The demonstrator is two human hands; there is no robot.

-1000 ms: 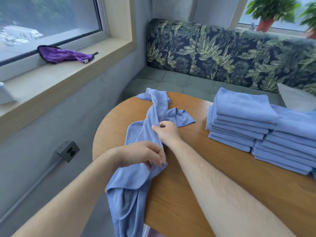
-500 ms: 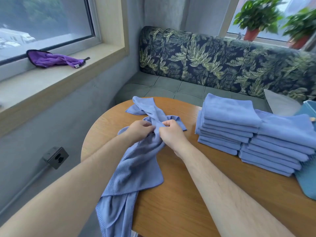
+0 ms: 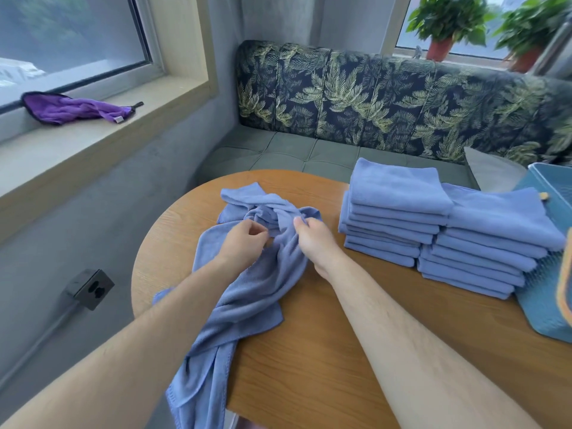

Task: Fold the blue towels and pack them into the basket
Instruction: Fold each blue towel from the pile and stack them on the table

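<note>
A crumpled blue towel [image 3: 247, 292] lies twisted on the round wooden table [image 3: 340, 351], its lower end hanging over the near edge. My left hand [image 3: 244, 246] and my right hand [image 3: 315, 239] both pinch its bunched upper part, close together. Two stacks of folded blue towels [image 3: 399, 218] [image 3: 495, 243] sit side by side to the right. A blue basket [image 3: 548, 292] stands at the far right edge, partly cut off.
A leaf-patterned bench [image 3: 371, 100] curves behind the table. A purple cloth [image 3: 71, 108] lies on the window sill at the left. Potted plants [image 3: 445, 23] stand on the far sill. A wall socket box [image 3: 89, 287] sticks out low on the left wall.
My left hand has moved up the towel to meet my right hand at the bunched top. The view has shifted right, bringing the basket into sight.
</note>
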